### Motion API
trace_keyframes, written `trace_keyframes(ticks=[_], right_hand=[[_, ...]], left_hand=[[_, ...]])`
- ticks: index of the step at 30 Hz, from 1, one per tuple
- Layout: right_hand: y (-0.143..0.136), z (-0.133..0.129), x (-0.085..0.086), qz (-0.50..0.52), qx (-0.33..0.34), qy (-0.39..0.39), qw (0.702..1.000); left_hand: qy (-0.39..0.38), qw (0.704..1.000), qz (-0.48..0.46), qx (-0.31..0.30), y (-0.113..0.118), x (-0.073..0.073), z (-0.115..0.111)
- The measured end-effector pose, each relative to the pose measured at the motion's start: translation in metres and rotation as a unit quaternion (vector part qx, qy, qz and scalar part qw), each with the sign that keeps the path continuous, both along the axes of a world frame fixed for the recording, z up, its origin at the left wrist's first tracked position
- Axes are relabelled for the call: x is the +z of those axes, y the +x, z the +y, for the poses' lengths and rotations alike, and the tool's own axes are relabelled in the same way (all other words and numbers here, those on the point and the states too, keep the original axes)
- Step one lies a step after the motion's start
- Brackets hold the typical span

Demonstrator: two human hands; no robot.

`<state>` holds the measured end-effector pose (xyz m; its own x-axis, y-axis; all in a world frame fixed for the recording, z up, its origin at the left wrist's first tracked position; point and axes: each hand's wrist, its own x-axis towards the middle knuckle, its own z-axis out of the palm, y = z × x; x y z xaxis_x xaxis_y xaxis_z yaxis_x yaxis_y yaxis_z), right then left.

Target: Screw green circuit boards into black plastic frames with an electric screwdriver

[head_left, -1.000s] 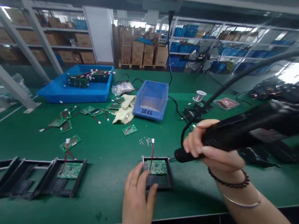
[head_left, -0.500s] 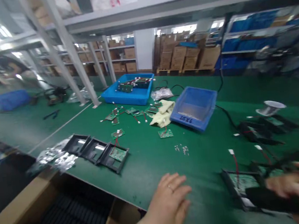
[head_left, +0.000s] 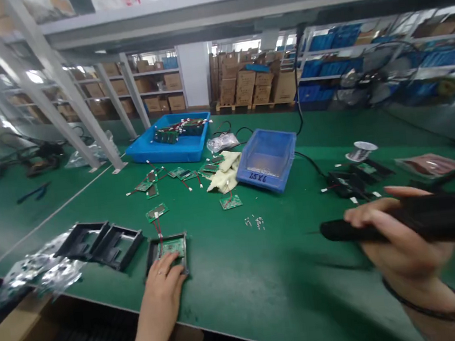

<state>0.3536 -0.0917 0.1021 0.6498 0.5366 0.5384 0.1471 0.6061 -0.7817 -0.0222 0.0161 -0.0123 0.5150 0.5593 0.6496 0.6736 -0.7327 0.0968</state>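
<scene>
My left hand (head_left: pixel 164 285) rests at the near side of a black plastic housing (head_left: pixel 185 245), with its fingers over the rim and onto the green circuit board (head_left: pixel 170 247) inside. Red wires with a white connector run out from that board's far side. My right hand (head_left: pixel 397 234) is wrapped round a black electric screwdriver (head_left: pixel 439 216), held above the table with its thin bit pointing left. Two more black housings (head_left: pixel 116 247) stand side by side left of my left hand. Small screws (head_left: pixel 259 222) lie loose in mid-table.
A blue bin (head_left: pixel 267 158) of small parts stands beside a yellowish cloth (head_left: pixel 225 173). Loose circuit boards (head_left: pixel 156 212) lie in front of a blue tray (head_left: pixel 168 152). A solder spool (head_left: pixel 361 151) is at right. Silvery bags (head_left: pixel 62 274) and an open carton (head_left: pixel 20 328) are at near left.
My left hand has moved left from the bare tabletop onto the housing with the board, which now sits apart from the other two. My right hand has raised the electric screwdriver.
</scene>
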Motion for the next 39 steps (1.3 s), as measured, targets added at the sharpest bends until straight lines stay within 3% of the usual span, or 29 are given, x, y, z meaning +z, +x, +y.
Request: trace_keyframes(ticks=[7,11,14,17,20,23,25,29,34,39], right_hand=[[-0.039,0.063,-0.019,-0.082,0.031,-0.008,0.996],[-0.048,0.071,-0.028,-0.092,0.055,-0.009,0.994],[-0.049,0.066,-0.026,-0.094,0.075,-0.008,0.993],[-0.050,0.051,-0.010,-0.092,0.090,0.007,0.992],[-0.054,0.025,0.015,-0.072,0.114,0.047,0.990],[-0.058,-0.001,0.037,-0.050,0.156,0.060,0.985],[-0.059,-0.010,0.042,-0.068,0.165,0.054,0.982],[-0.054,0.007,0.021,-0.155,0.128,0.048,0.979],[-0.046,0.055,-0.021,-0.125,0.081,0.012,0.989],[-0.048,0.065,-0.034,-0.092,0.097,0.007,0.991]], left_hand=[[-0.043,0.991,0.037,-0.125,0.119,-0.006,-0.053],[-0.127,0.974,0.015,-0.188,0.151,0.007,-0.075],[-0.191,0.954,-0.057,-0.225,0.150,0.026,-0.072],[-0.197,0.953,-0.147,-0.180,0.141,0.038,-0.057],[-0.194,0.954,-0.188,-0.126,0.137,0.043,-0.042],[-0.187,0.955,-0.193,-0.121,0.142,0.045,-0.037],[-0.181,0.956,-0.191,-0.130,0.148,0.046,-0.039],[-0.159,0.953,-0.207,-0.151,0.156,0.044,-0.043],[-0.107,0.947,-0.252,-0.168,0.154,0.038,-0.044],[-0.102,0.945,-0.262,-0.166,0.150,0.038,-0.042]])
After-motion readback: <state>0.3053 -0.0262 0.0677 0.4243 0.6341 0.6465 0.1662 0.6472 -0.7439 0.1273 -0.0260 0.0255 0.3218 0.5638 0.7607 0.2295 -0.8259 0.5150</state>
